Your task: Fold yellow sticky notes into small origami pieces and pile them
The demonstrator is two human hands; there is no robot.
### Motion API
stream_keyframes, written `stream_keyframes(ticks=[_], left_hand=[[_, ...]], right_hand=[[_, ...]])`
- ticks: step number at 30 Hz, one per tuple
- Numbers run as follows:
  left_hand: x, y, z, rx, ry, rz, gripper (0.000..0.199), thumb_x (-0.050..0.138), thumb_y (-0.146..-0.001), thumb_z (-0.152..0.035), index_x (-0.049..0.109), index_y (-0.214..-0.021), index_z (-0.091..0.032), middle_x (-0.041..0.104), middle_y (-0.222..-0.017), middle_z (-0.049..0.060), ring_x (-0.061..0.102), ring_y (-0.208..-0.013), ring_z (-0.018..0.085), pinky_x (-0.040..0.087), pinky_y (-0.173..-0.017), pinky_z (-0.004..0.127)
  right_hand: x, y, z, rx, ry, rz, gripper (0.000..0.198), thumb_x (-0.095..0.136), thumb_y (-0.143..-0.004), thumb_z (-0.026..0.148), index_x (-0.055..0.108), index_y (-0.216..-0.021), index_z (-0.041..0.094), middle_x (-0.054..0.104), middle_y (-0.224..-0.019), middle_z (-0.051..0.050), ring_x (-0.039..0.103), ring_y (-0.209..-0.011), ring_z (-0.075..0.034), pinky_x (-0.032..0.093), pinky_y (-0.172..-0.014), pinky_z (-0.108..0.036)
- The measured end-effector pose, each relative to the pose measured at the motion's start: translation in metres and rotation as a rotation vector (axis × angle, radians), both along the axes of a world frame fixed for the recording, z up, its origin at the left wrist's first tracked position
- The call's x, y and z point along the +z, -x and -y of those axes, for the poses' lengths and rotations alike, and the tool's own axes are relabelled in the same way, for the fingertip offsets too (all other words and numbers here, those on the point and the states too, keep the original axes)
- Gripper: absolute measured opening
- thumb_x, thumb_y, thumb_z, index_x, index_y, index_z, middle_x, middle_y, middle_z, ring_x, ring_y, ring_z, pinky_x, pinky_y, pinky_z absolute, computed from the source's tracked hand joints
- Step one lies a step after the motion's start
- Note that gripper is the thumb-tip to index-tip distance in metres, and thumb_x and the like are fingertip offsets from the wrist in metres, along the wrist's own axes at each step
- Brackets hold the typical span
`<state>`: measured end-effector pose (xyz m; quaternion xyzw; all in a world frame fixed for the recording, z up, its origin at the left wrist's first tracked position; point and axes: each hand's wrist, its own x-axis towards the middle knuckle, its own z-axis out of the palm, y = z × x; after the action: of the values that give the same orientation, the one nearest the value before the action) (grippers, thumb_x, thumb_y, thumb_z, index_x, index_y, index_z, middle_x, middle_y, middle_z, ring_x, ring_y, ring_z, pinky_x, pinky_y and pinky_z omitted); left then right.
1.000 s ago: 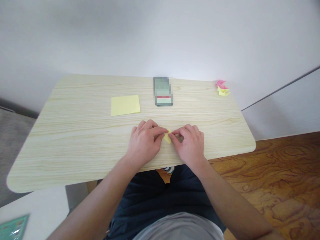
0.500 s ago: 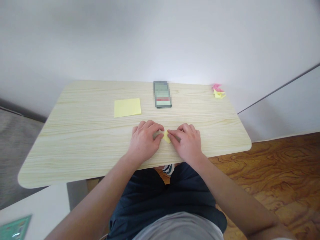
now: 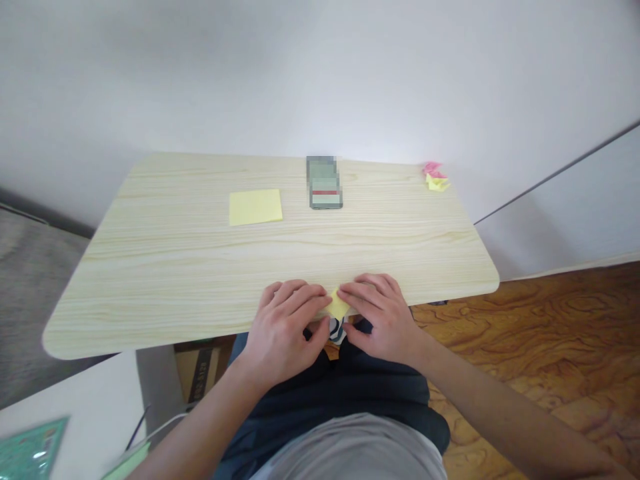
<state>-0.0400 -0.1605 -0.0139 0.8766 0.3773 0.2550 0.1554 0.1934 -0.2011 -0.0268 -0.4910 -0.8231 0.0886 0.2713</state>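
Touching one yellow paper — one left hand, one right hand.

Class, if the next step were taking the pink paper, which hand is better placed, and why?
Probably the right hand: it is nearer the pink paper, while the left hand lies farther away.

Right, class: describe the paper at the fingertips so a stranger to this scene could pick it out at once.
Find the pale wood-grain table and go to its near edge. There, between the left hand and right hand, is the small yellow paper. Only it is at the hands: the yellow rectangle is larger and farther back, and the yellow crumple sits beside pink paper.
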Motion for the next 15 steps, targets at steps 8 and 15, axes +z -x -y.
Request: stream_keyframes(ticks=[8,15], left_hand=[[-0.007,0.004,0.000,-0.116,-0.050,0.051,0.020,0.067,-0.087,-0.016,0.072,-0.104,-0.027,0.076,-0.113,0.001,0.065,-0.110,0.026,0.042,-0.101,0.048],[0.004,-0.010,-0.022,-0.024,0.097,0.259,0.009,0.065,-0.090,-0.019,0.069,-0.097,-0.023,0.074,-0.096,0.004,0.066,-0.096,0.022,0.049,-0.091,0.039]], right_hand=[[-0.011,-0.002,0.002,0.074,-0.089,-0.096,0.031,0.069,-0.090,0.017,0.072,-0.118,0.030,0.077,-0.120,-0.001,0.064,-0.116,-0.026,0.046,-0.101,-0.049],[0.013,0.004,-0.026,0.022,0.048,-0.389,0.018,0.065,-0.094,0.020,0.075,-0.107,0.025,0.078,-0.104,-0.005,0.069,-0.103,-0.022,0.053,-0.096,-0.041]])
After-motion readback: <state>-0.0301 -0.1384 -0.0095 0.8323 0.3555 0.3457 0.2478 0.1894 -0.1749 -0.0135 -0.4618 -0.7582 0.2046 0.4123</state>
